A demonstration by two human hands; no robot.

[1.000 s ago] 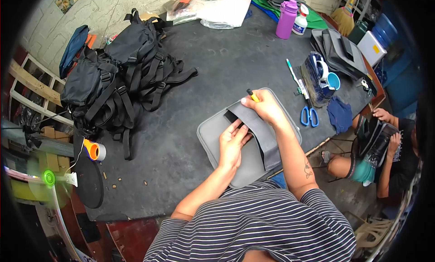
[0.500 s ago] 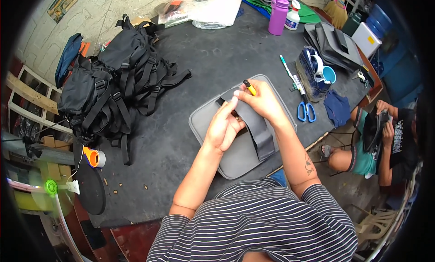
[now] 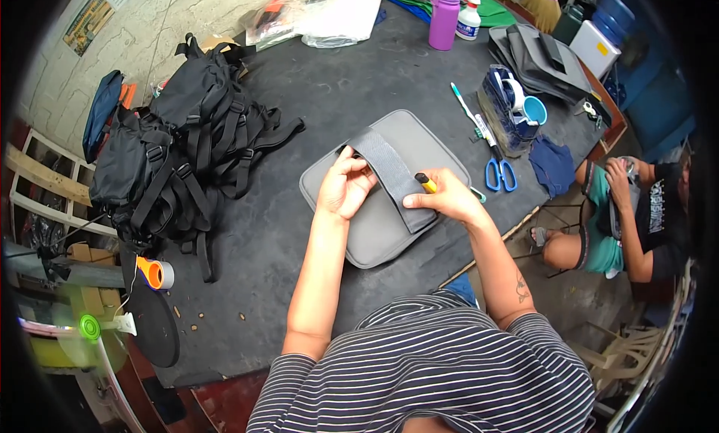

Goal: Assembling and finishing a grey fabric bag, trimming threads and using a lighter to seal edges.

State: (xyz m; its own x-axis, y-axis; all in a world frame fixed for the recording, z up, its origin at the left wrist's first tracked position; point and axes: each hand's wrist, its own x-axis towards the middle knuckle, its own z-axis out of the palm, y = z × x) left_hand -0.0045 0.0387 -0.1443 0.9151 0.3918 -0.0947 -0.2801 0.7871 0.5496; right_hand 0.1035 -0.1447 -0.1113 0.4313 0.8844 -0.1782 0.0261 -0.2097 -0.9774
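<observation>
A flat grey rectangular case [image 3: 367, 242] with rounded corners lies on the table in front of me. A wide dark-grey strap [image 3: 386, 167] arches across its top. My left hand [image 3: 347, 186] has curled fingers at the strap's left edge, with some fingertips hidden beneath it. In my right hand [image 3: 449, 201] is a slim yellow tool with a black end [image 3: 426, 182], whose kind I cannot make out. That hand's thumb presses near the strap's lower end, while its other fingers are at the case's right side.
Black strapped backpacks [image 3: 187, 126] are piled at left. Blue-handled scissors [image 3: 499, 174], a marker [image 3: 485, 129] and a clear container [image 3: 505, 111] lie at right. Behind stand a purple bottle [image 3: 444, 17] and grey bags [image 3: 539, 62]. Another person [image 3: 629, 216] sits at right.
My right hand has moved down along the strap with the yellow tool. My left hand has shifted slightly left and the hands are farther apart. The strap now arches higher.
</observation>
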